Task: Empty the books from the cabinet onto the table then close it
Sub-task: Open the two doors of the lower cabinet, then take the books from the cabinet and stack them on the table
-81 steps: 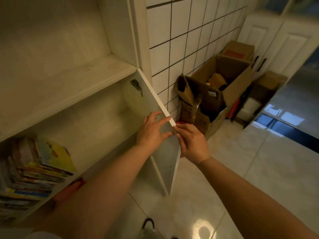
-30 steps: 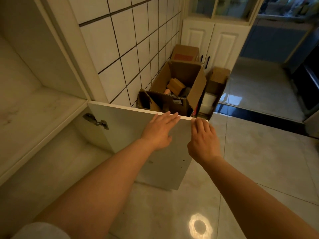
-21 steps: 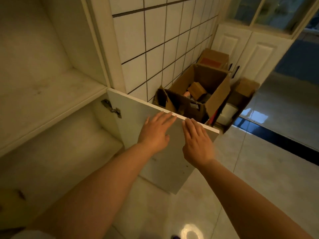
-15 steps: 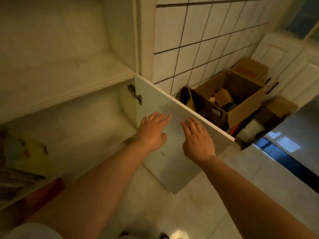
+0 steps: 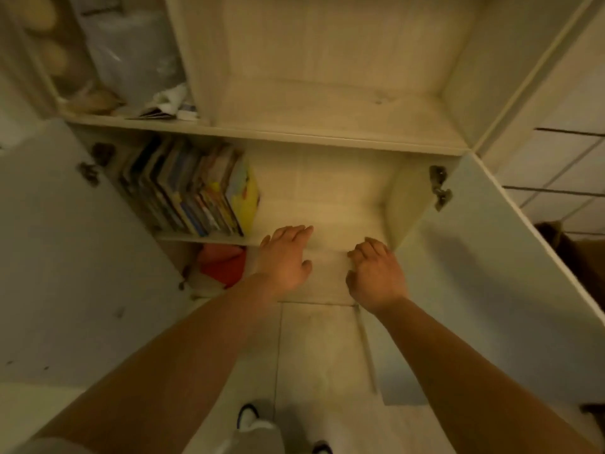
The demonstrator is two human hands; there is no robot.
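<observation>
The cabinet (image 5: pixel 327 139) stands open in front of me, with its left door (image 5: pixel 65 257) and right door (image 5: pixel 474 273) both swung outward. A row of upright books (image 5: pixel 193 191) fills the left part of the lower shelf; the outermost one has a yellow cover. My left hand (image 5: pixel 284 257) hovers at the shelf's front edge, just right of the books, fingers apart and holding nothing. My right hand (image 5: pixel 376 273) hangs beside it, fingers loosely curled and empty, near the right door's inner face.
A red object (image 5: pixel 222 263) lies below the book shelf. Upper left compartment holds plastic bags and papers (image 5: pixel 163 103). The upper middle compartment (image 5: pixel 327 77) is bare. White wall tiles (image 5: pixel 556 178) and a cardboard box (image 5: pixel 576 257) are at the right. My shoes (image 5: pixel 248 417) show on the floor.
Both hands have come off the right door's top edge and moved left in front of the open lower shelf. My view has swung left, bringing the books and left door into sight.
</observation>
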